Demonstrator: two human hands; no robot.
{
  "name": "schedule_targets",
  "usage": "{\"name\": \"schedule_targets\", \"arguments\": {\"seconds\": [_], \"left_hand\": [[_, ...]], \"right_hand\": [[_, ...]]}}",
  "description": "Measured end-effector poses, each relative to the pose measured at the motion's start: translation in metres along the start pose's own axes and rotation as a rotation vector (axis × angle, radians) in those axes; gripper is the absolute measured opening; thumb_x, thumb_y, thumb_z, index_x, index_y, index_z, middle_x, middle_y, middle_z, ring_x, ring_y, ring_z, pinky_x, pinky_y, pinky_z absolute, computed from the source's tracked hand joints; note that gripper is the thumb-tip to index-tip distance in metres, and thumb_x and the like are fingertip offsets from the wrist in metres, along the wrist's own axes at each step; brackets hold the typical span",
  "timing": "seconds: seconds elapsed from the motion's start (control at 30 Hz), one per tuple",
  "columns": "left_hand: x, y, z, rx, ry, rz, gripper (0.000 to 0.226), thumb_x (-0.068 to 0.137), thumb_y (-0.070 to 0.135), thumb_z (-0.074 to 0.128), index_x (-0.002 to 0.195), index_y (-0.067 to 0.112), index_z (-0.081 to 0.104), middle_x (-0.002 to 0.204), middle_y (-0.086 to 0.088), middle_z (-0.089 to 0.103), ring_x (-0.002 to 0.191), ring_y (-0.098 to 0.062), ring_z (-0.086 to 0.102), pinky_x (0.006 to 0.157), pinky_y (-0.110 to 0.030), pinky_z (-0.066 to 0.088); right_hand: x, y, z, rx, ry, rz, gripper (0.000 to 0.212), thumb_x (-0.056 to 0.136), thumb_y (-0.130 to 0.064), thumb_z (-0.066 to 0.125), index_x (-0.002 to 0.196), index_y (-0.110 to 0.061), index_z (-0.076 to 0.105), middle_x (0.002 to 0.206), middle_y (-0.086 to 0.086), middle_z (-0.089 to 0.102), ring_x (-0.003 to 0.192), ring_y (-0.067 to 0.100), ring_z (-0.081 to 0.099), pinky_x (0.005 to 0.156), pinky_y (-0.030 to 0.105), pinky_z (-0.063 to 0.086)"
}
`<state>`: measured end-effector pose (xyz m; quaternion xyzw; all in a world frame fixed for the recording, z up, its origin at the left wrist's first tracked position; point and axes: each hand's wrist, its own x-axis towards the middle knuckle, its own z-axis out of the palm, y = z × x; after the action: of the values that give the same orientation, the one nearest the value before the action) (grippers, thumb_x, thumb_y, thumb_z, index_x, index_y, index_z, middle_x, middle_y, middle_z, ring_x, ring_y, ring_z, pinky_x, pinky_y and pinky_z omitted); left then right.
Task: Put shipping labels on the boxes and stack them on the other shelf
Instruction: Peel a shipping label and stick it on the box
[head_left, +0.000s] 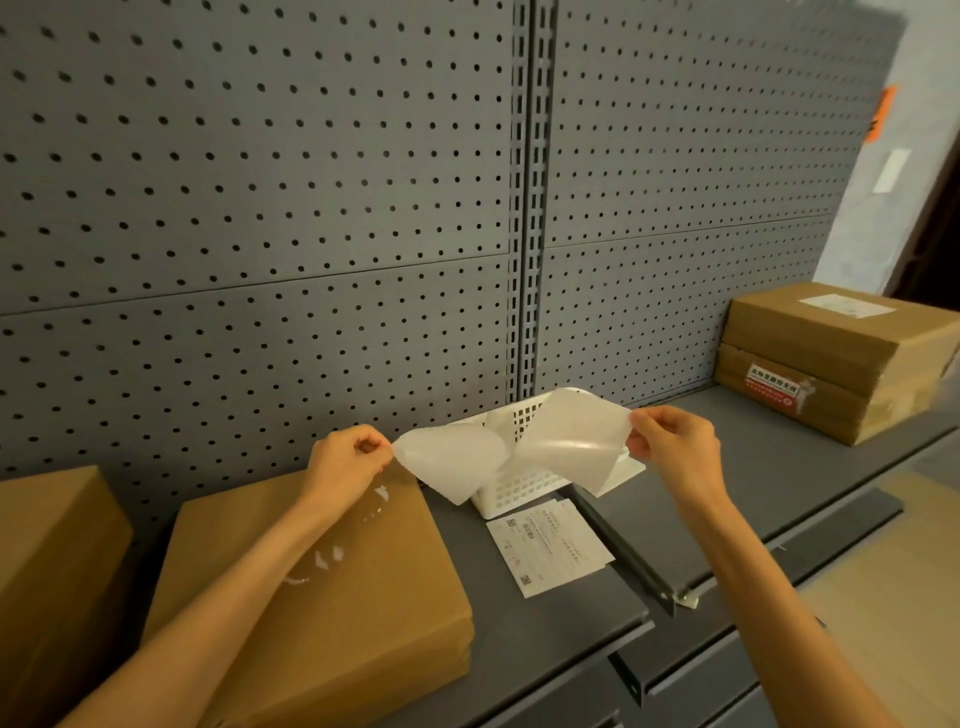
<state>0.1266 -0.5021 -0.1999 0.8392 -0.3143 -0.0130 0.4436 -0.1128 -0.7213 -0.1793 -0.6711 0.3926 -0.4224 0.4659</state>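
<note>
We've got both hands up in front of the grey perforated metal back panel (260, 208), and there's a white label sheet splitting into two layers between them. Our left hand (348, 457) is pinching the corner of the duller white layer (449, 460) with curled fingers, and our right hand (670, 441) is pinching the edge of the glossy, see-through-ish layer (571, 441) that curls up and away. Honestly can't tell which one is the sticker and which is the backing. The two layers meet in the middle, right in front of a white plastic slotted basket (511, 488) sitting on the grey metal shelf (545, 613) against the panel. Just in front of the basket, a printed white shipping label with barcodes (550, 545) is lying flat on the shelf. Under our left forearm there's a flat brown cardboard box (363, 597) with some bits of clear tape residue on top, no label on its top that we can see, and another brown cardboard box (52, 571) beside it at the far left edge. Over on the right-hand shelf section (753, 467), well apart from us, two brown cardboard boxes are stacked: the upper box (831, 338) has a white label on its top, and the lower box (810, 400) has a red and white sticker on its side.
</note>
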Motion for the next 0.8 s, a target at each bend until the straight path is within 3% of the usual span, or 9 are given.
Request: {"name": "schedule_targets", "arguments": {"seconds": [0.4,0.67,0.8], "left_hand": [[0.034,0.067,0.043,-0.018,-0.08,0.185,0.012,0.088,0.01,0.059,0.079,0.012,0.067,0.072,0.001,0.064,0.072,-0.016,0.06,0.066,-0.025,0.047],[0.067,0.13,0.096,-0.128,-0.081,0.308,0.011,0.089,0.009,0.059,0.081,0.012,0.067,0.075,0.007,0.06,0.068,-0.002,0.053,0.058,-0.011,0.04],[0.076,0.132,0.12,-0.122,-0.124,0.297,0.012,0.088,0.009,0.061,0.08,0.012,0.069,0.074,0.005,0.064,0.069,-0.006,0.057,0.059,-0.01,0.042]], "right_hand": [[0.004,0.004,-0.011,-0.042,-0.024,-0.024,0.014,0.093,-0.016,0.054,0.087,-0.013,0.066,0.081,-0.002,0.066,0.075,0.013,0.063,0.066,0.022,0.051],[0.013,0.004,-0.033,-0.042,0.023,-0.015,0.016,0.092,-0.013,0.055,0.08,-0.013,0.067,0.074,0.0,0.066,0.068,0.01,0.06,0.055,0.019,0.044],[0.019,0.008,-0.041,-0.05,0.031,-0.014,0.018,0.092,-0.014,0.056,0.077,-0.017,0.067,0.075,0.001,0.069,0.068,0.013,0.063,0.057,0.02,0.049]]}}
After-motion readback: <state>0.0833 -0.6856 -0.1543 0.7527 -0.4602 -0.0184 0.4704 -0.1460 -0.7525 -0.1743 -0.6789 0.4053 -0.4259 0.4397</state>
